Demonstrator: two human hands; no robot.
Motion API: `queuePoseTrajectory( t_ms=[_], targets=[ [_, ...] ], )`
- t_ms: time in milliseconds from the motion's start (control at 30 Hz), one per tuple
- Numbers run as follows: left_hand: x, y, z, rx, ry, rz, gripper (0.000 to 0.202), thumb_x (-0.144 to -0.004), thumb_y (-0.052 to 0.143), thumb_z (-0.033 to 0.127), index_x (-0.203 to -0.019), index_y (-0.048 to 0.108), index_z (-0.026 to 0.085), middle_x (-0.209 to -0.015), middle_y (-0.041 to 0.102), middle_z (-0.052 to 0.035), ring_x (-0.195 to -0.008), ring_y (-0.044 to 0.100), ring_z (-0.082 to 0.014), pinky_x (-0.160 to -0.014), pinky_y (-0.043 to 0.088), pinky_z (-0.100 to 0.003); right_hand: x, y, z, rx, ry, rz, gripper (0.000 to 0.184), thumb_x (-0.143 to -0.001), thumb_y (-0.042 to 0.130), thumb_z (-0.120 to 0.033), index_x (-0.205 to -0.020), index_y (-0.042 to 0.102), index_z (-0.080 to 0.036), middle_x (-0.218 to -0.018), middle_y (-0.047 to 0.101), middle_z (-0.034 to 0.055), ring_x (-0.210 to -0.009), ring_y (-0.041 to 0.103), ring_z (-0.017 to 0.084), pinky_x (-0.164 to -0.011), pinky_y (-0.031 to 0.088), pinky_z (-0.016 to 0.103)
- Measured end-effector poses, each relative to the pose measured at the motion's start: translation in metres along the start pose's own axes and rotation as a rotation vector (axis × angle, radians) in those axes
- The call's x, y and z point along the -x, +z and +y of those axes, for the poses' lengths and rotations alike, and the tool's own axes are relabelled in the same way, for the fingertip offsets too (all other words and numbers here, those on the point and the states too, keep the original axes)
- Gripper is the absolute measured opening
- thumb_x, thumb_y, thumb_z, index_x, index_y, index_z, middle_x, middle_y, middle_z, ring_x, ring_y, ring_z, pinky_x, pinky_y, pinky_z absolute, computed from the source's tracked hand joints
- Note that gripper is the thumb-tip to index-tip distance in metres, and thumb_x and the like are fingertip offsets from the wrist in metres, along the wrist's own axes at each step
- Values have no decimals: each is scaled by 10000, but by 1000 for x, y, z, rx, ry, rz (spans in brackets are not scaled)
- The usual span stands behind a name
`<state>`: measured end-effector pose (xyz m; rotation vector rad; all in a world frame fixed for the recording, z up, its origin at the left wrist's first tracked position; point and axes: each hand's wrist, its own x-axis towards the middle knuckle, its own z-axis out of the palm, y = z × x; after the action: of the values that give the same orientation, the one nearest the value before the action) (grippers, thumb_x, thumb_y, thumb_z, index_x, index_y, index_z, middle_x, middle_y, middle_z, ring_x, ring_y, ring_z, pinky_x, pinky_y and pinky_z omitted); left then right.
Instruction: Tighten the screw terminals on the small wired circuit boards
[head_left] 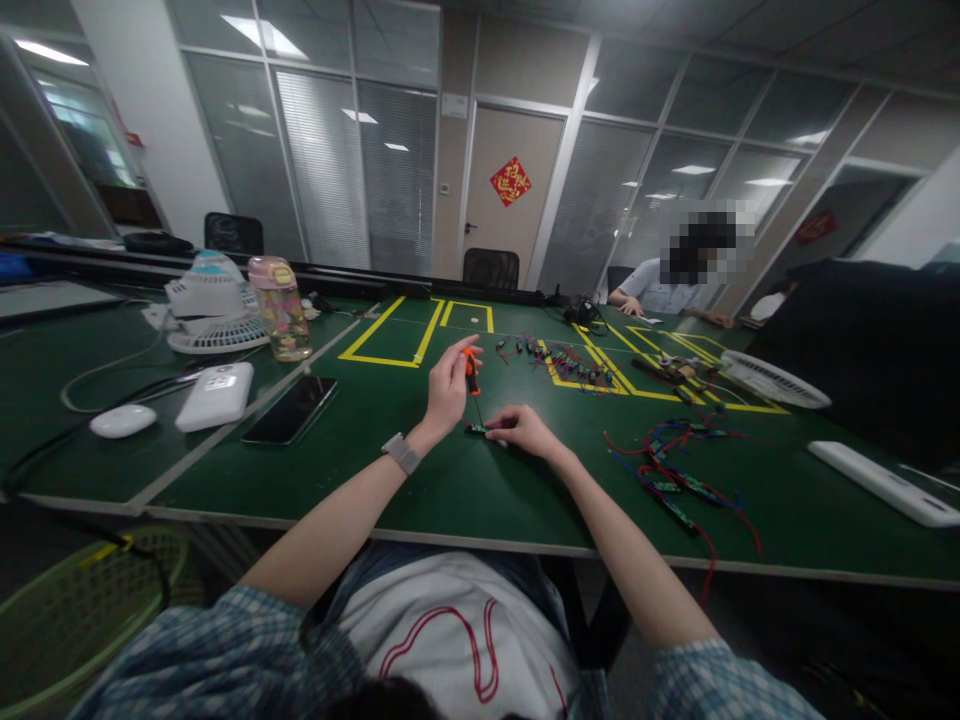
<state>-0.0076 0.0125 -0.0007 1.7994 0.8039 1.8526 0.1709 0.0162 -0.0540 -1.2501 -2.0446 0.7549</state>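
My left hand (448,385) is closed round a small screwdriver (471,372) with an orange and black handle, held upright with its tip down on a small green circuit board (477,429). My right hand (525,430) lies on the green table (450,480) just right of that board, fingers curled and pinching it in place. A watch sits on my left wrist.
A black phone (291,408), white power bank (214,396), white mouse (122,421), bottle (282,310) and fan (211,315) stand at left. Wired boards (679,480) lie at right, more wires (570,362) beyond. Another person (664,290) sits at the far right. A green basket (67,620) stands below left.
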Motion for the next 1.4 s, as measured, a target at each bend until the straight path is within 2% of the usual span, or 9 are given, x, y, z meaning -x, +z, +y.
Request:
queuePoseTrajectory(
  t_ms=[133,267,467,533,667,867,1000,1133,1400],
  targets=[
    [0,0,4,-102,67,-1,225,-930,497,278,-1104,631,230,-951,612,-43,-816,585,-129,-712,486,-248,0,0,0,-25,2,-11,256,-668,747,-279,-870,769,-123,-657,673,34,-560,524,116,-560,394,238],
    [1,-1,8,-185,131,46,150,-885,579,281,-991,668,223,-906,580,-32,-821,545,-139,-728,457,-253,0,1,1,-70,26,-35,260,-672,741,-266,-880,763,-110,-611,660,23,-522,521,109,-555,405,237],
    [1,-1,2,-107,72,-5,340,-954,344,194,-1159,609,249,-1006,595,-39,-896,570,-154,-768,481,-284,0,0,1,-45,12,-15,261,-661,751,-270,-875,769,-122,-653,679,30,-562,534,116,-569,404,237],
    [1,0,-2,-46,28,-11,362,-958,322,192,-1215,569,257,-1016,603,-40,-865,588,-144,-742,492,-277,0,0,1,-44,17,-19,267,-668,746,-274,-887,769,-122,-636,671,26,-558,530,117,-566,402,237],
    [1,2,-4,-7,-17,-3,323,-945,417,232,-1248,528,248,-1017,608,-45,-803,593,-123,-687,492,-248,0,0,0,-22,18,-9,258,-661,751,-264,-881,771,-130,-662,671,26,-572,523,113,-568,395,233],
    [1,1,7,-177,94,26,211,-874,586,255,-1081,631,242,-921,547,-30,-845,539,-140,-724,478,-246,0,0,-1,-33,29,-15,261,-667,749,-266,-883,769,-121,-614,651,20,-550,515,114,-561,395,239],
    [1,0,8,-171,88,11,255,-923,484,231,-1139,618,253,-955,536,-40,-858,539,-144,-729,476,-253,0,0,0,-25,13,-4,253,-662,752,-258,-876,772,-125,-643,661,26,-567,518,117,-568,392,241],
    [0,-1,3,-161,106,-1,354,-940,377,156,-1222,568,252,-1039,561,-43,-942,548,-155,-824,466,-293,-1,1,2,-13,-2,3,254,-659,756,-263,-879,774,-138,-683,676,31,-593,530,121,-577,395,239],
    [0,0,6,-194,105,39,212,-881,541,186,-1068,627,237,-941,528,-39,-847,529,-143,-711,473,-251,-1,1,2,-1,4,-7,253,-669,751,-269,-884,771,-136,-667,667,28,-575,519,116,-568,394,237]
  ],
)
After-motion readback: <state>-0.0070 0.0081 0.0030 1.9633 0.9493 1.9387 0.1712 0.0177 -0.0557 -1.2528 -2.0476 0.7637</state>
